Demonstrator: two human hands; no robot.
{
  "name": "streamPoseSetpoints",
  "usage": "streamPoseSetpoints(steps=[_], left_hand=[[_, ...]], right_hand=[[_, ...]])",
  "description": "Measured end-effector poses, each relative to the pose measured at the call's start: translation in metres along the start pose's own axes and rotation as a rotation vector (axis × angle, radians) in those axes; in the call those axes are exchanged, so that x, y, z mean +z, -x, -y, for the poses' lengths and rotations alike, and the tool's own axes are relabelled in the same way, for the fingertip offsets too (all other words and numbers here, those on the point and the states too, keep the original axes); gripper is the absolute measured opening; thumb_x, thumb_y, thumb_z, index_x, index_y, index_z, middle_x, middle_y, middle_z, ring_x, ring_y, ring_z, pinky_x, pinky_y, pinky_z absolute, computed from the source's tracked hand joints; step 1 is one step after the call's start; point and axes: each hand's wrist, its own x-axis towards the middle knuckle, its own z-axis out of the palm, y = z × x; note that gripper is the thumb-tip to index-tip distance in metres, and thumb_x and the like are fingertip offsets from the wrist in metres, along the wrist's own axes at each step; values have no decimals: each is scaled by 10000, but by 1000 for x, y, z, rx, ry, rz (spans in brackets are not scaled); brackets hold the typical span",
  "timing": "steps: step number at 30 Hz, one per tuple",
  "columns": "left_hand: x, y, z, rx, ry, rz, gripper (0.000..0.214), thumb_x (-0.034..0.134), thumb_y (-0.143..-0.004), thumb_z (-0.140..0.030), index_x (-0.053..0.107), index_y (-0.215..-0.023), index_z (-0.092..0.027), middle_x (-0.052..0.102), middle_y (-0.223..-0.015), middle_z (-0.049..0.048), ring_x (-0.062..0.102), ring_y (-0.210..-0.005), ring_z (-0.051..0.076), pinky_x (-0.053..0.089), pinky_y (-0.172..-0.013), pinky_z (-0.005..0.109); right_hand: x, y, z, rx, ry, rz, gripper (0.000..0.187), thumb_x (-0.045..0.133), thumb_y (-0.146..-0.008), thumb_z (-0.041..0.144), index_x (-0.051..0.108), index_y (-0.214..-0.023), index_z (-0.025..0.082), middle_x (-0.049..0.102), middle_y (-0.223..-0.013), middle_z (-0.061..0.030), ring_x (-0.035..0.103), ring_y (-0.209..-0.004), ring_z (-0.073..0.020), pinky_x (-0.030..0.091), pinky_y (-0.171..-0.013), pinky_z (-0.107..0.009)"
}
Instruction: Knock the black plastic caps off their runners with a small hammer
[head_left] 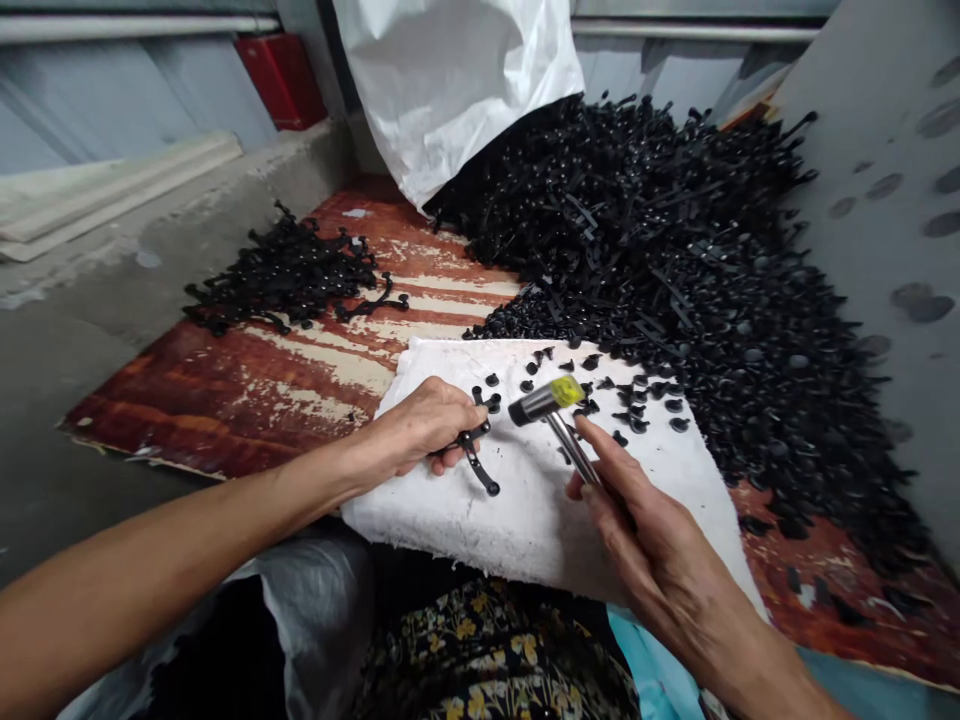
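Worn red desk (202,385), white cloth (525,530) lower centre. Right hand (652,535) curls round a mallet (534,404), right of centre; likely head-heavy. Left hand (427,428) pinches a branched black part (478,467) mid-frame: probably light, springy, best held near its junction. Beyond, upper right: heaped black pieces (660,230).

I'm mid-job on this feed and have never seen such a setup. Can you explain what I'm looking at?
There is no machine: you see a person's two bare hands. The one picture comes from a camera worn on that person's head, looking forward and down. The left hand holds a branched black part; the right hand holds a hammer with one yellow end. Below them, a white cloth lies on a worn reddish board. Small black pieces are scattered on the cloth, beside a large dark heap.
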Motion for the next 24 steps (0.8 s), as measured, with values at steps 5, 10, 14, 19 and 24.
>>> streamPoseSetpoints(steps=[5,10,14,19,24], left_hand=[[-1,-3,4,-34,-26,-10,278,529,-827,-235,560,-564,-150,455,-337,-23,367,-262,77,249,-298,201],[-5,-5,7,-28,-34,-4,276,588,-801,-342,591,-609,-144,483,-375,-20,371,-278,68,219,-314,200],[-7,-5,8,-37,-22,14,275,587,-798,-340,588,-605,-144,486,-376,-15,350,-273,69,203,-312,211],[-7,-4,4,-38,-7,40,300,533,-832,-280,555,-564,-148,456,-353,-27,339,-259,61,204,-301,195],[-6,-5,0,-50,-18,62,284,531,-846,-259,556,-587,-142,451,-347,-34,346,-255,60,221,-291,183]], right_hand=[[4,-21,1,-291,207,-84,587,393,-904,77,422,-1471,227,659,-928,-93,656,-772,-197,573,-665,-309],[7,-28,0,-362,447,-2,637,366,-849,39,455,-1453,219,592,-779,-55,551,-527,-157,519,-472,-269],[3,-29,5,-402,405,-150,670,377,-874,32,358,-1500,269,589,-815,-54,575,-605,-164,536,-552,-264],[0,-34,3,-354,510,53,681,375,-820,20,431,-1461,244,588,-779,-37,477,-452,-123,463,-424,-232],[-1,-34,7,-342,338,-125,601,400,-875,52,435,-1455,205,667,-928,-105,644,-738,-204,560,-660,-318]])
